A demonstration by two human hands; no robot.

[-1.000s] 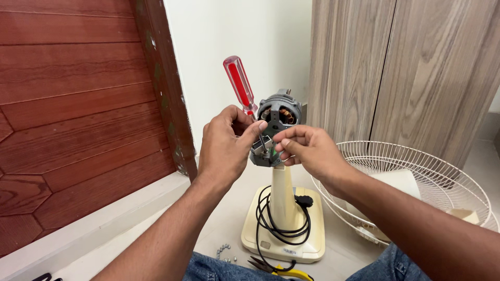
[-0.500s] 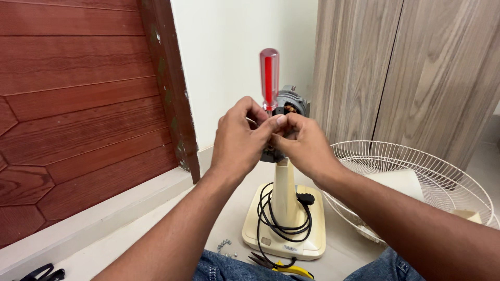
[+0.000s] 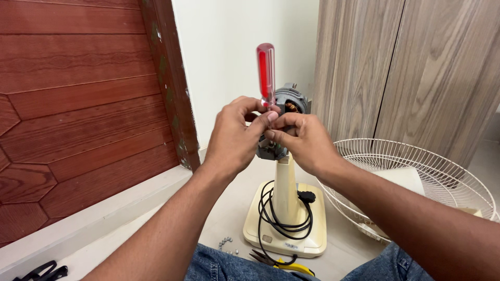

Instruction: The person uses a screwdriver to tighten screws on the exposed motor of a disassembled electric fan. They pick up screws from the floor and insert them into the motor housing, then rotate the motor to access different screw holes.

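Head view, screwdriver (image 3: 265, 73) now upright, unchanged grip

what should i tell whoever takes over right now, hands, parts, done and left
Left hand: pinching the red-handled screwdriver low on its handle, tool upright over the fan motor.
Right hand: fingertips at the tip area, against the motor housing.
Motor is bare atop the cream fan stand, black cord coiled at the base.
Done: wire fan guard is off, lying to the right; loose screws on the floor, pliers by the base.
Left: the fastener under the screwdriver; it's hidden by the fingers.
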